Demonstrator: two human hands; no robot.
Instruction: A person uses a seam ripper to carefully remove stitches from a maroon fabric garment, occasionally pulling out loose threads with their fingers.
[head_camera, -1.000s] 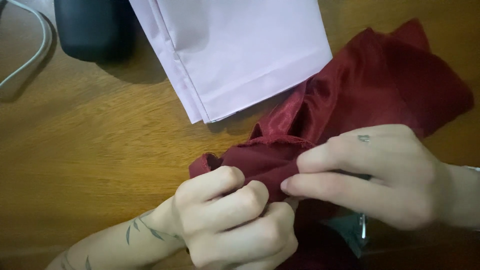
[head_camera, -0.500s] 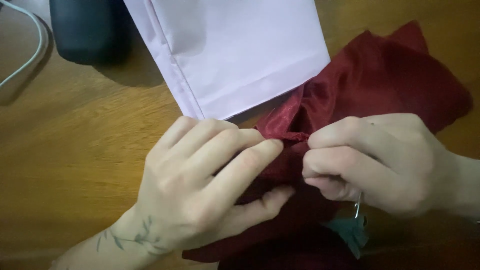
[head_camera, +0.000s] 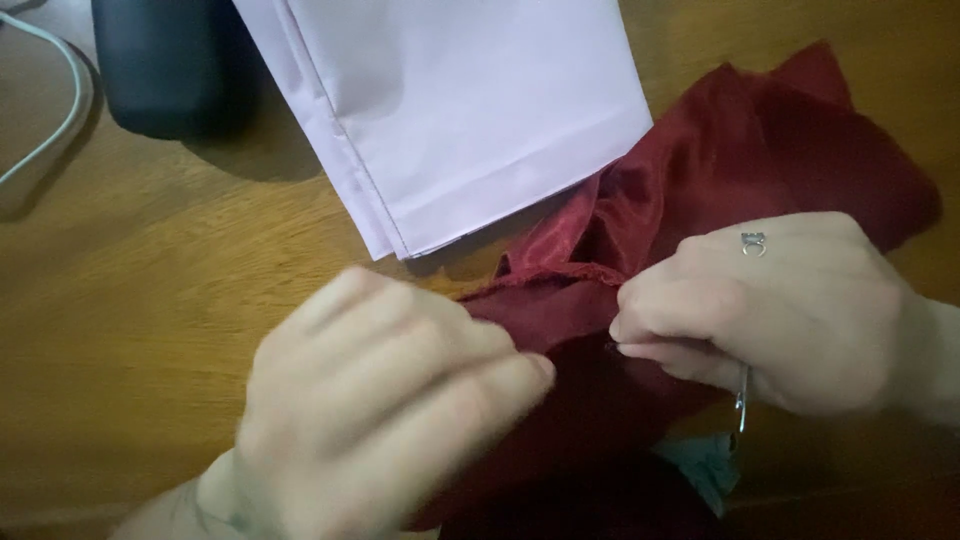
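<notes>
2 hands at work on a wooden table. Right hand pinched shut on the folded edge of red cloth, metal pin showing under the fingers. Left hand, blurred, resting on the cloth's near left part; grip impossible to tell. Cloth crumpled right of centre, partly under folded white fabric. Dark object and white cable far left.

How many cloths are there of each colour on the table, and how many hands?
Shiny dark red cloth: 1
Folded pale lilac cloth: 1
Hands, left hand and right hand: 2
Total: 4
</notes>
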